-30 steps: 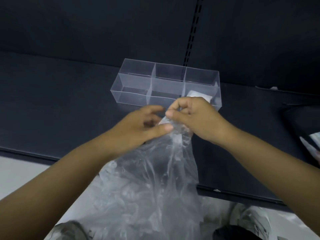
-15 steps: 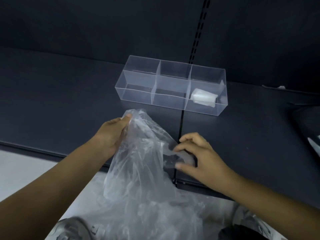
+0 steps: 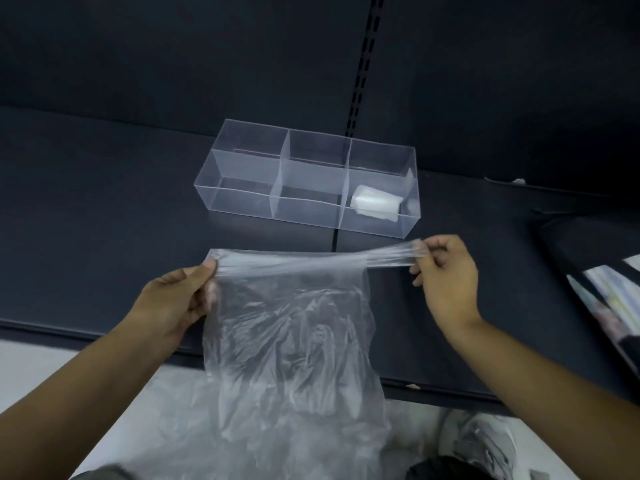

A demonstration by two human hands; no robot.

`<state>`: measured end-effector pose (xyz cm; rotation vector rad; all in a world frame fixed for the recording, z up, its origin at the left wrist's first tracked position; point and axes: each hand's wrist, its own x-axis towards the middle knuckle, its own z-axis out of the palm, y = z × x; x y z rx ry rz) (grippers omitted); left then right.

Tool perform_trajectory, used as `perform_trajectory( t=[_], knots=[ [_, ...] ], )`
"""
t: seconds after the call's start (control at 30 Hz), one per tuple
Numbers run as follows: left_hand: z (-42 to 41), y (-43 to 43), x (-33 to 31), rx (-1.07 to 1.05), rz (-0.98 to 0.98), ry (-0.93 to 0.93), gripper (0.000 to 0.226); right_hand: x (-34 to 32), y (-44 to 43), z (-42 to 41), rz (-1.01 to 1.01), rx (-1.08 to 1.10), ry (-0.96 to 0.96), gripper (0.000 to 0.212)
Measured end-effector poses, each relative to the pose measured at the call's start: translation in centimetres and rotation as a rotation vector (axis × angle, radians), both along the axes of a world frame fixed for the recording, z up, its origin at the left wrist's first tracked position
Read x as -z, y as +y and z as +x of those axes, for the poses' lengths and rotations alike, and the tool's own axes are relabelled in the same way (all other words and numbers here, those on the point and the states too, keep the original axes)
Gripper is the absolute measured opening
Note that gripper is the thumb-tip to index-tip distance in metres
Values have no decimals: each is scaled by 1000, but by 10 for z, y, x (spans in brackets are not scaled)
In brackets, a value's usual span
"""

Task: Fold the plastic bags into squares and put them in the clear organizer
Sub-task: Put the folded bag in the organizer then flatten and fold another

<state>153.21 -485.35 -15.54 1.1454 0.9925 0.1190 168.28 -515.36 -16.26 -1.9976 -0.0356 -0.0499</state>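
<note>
The hands are no longer bunched together at the bag's mouth as they were a second ago, and they now stand well apart. The left hand (image 3: 176, 299) pinches the left corner of the plastic bag (image 3: 291, 327) between its thumb and curled fingers (image 3: 204, 271). The right hand (image 3: 446, 275) has come up from lower on the bag and its fingers (image 3: 424, 249) are clamped on the right corner. The top edge runs taut between them, just near of the clear organizer (image 3: 242, 202) on the dark shelf (image 3: 104, 202), while the crumpled body hangs over the shelf's near edge. This looks like the bag being spread flat, with no fold made yet. One folded bag (image 3: 375, 204) already lies in the organizer's right compartment, and the other compartments look empty
</note>
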Motion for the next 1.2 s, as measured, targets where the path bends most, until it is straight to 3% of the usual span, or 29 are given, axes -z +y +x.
perform_trajectory(
  t=[0.23,0.37,0.57,0.63,0.7,0.77,0.87,0.97,1.1,1.2],
  knots=[
    [0,-2,1,22,58,33,17,-6,-17,13,36,-14,58,20],
    [9,-11,-8,213,-20,49,33,-16,-24,18,56,-137,117,20],
    [21,-24,-13,260,36,130,18,-24,-29,21,69,-243,153,15],
    [18,-26,-9,273,373,108,21,-26,-32,23,66,-256,162,19],
    [13,-35,-6,363,954,49,22,-27,-35,25,56,-266,172,20],
    [9,-51,2,594,1239,-45,35,-26,-37,25,33,-285,185,19],
    [2,-65,24,1027,1409,171,77,-29,-44,28,14,-363,225,14],
    [-3,-53,36,1050,1530,178,88,-37,-61,34,-23,-561,340,8],
    [-3,-34,38,1102,1608,231,87,-47,-76,36,60,-806,557,24],
    [-3,-31,35,1167,1621,257,88,-46,-69,32,89,-827,626,43]
  ],
)
